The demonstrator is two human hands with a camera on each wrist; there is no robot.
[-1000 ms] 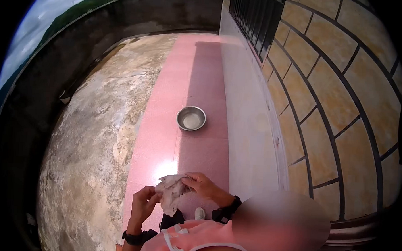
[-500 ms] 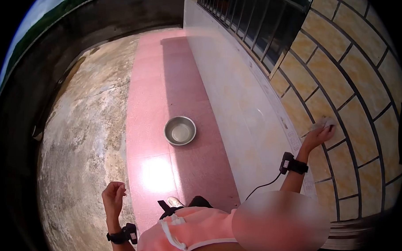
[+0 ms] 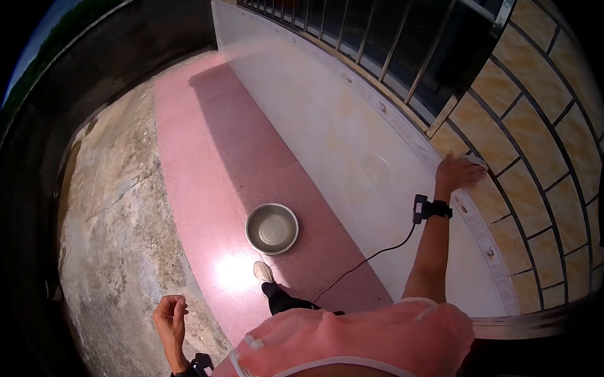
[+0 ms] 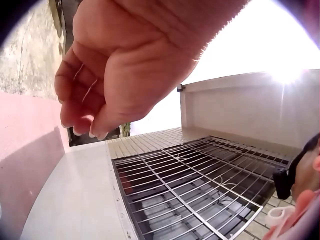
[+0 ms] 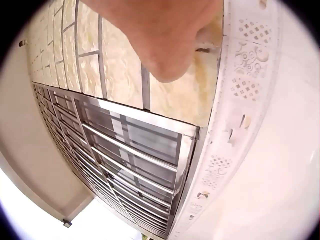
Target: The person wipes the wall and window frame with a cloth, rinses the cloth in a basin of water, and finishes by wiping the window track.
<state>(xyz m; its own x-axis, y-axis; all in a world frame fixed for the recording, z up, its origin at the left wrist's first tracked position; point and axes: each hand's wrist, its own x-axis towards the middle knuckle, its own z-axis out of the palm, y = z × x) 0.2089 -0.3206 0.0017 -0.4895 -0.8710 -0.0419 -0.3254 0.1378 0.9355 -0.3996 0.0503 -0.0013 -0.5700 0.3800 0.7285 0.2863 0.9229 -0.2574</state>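
My right hand (image 3: 459,173) lies against the yellow tiled wall (image 3: 508,189), its fingers stretched over a pale cloth (image 3: 476,161) that shows past them. In the right wrist view only part of the right hand (image 5: 165,40) is visible, close to the tiles, and the cloth is hidden. The left hand (image 3: 171,319) hangs over the concrete side, loosely curled and holding nothing; the left wrist view shows the same left hand (image 4: 120,75) with bent, empty fingers. A metal basin (image 3: 272,229) stands on the pink floor strip, away from both hands.
A barred window (image 3: 387,45) lies just beyond the right hand. White panelling with a patterned border (image 3: 474,224) runs below the tiles. A foot in a pale shoe (image 3: 263,272) is beside the basin. A black cable (image 3: 362,262) hangs from the right wrist device.
Both hands held the cloth at first; the left let go and moved left, while the right carried it to the wall. Since then the right fingers have spread over the cloth, and the view has turned right.
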